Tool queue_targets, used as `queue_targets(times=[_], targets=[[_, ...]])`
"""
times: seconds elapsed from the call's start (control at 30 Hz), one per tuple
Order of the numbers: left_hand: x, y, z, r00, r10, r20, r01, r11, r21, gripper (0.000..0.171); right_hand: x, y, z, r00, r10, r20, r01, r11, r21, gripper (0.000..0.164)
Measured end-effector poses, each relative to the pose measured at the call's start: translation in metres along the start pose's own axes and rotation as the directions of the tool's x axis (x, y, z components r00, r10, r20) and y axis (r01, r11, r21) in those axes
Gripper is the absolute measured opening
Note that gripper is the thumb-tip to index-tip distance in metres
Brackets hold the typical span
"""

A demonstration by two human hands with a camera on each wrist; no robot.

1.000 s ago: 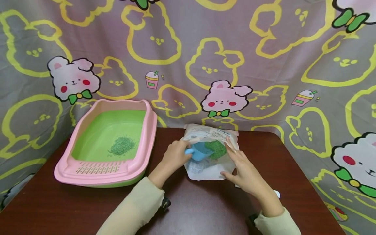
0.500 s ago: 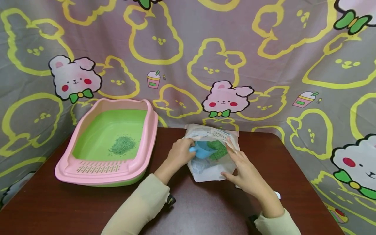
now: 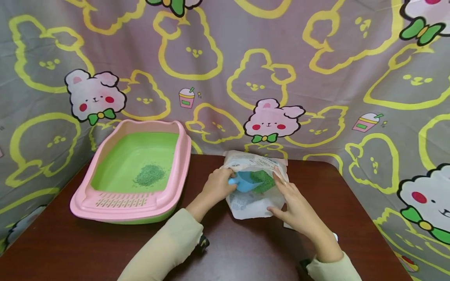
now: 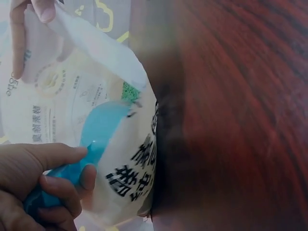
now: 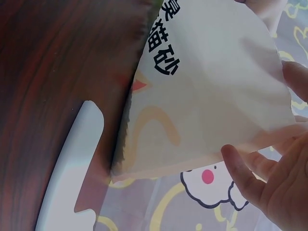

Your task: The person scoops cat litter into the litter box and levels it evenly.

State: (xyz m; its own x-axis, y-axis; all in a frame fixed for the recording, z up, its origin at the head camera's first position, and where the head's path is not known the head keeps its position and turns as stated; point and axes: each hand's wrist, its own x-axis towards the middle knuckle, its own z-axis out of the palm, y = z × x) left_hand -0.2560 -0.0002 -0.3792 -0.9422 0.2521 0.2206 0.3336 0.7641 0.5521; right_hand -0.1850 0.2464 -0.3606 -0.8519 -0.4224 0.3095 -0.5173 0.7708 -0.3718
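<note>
Head view: One blue scoop (image 3: 243, 184), gripped at the handle by the left hand (image 3: 216, 185); its bowl is placed in the mouth of a white bag (image 3: 251, 210), beside green pellets (image 3: 265, 180). The bag is set near the back edge of the table (image 3: 242, 253). Its right side is touched by the right hand (image 3: 297, 205), fingers extended and spread. One litter tray (image 3: 184, 166), green with pink rim, is set toward the back left corner; a patch of green granules (image 3: 150, 174) is contained on its floor. A patterned curtain (image 3: 225, 43) is hung behind.

Left wrist view: The scoop's handle is wrapped by curled fingers. Black lettering is printed on the bag.

Right wrist view: One white object (image 5: 72, 163), unidentifiable, is laid just beside the bag.
</note>
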Motion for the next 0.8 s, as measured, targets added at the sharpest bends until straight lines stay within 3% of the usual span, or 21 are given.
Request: queue_targets(times=[0.4,0.63,0.8], targets=[[-0.02,-0.01,-0.01,1.0,0.01,0.024,-0.008,0.997,-0.076,0.015,-0.001,0.001,0.002,1.0,0.007,0.02,-0.008,0.998,0.057,0.096],[-0.024,-0.019,-0.01,1.0,0.026,0.005,-0.025,0.987,-0.159,0.018,-0.001,0.001,0.001,1.0,0.011,0.021,-0.012,0.999,0.047,0.097],[-0.026,-0.02,-0.007,0.999,0.042,-0.024,-0.045,0.99,-0.135,0.017,-0.001,0.0,0.0,0.999,0.025,0.032,-0.026,0.998,0.054,0.097]])
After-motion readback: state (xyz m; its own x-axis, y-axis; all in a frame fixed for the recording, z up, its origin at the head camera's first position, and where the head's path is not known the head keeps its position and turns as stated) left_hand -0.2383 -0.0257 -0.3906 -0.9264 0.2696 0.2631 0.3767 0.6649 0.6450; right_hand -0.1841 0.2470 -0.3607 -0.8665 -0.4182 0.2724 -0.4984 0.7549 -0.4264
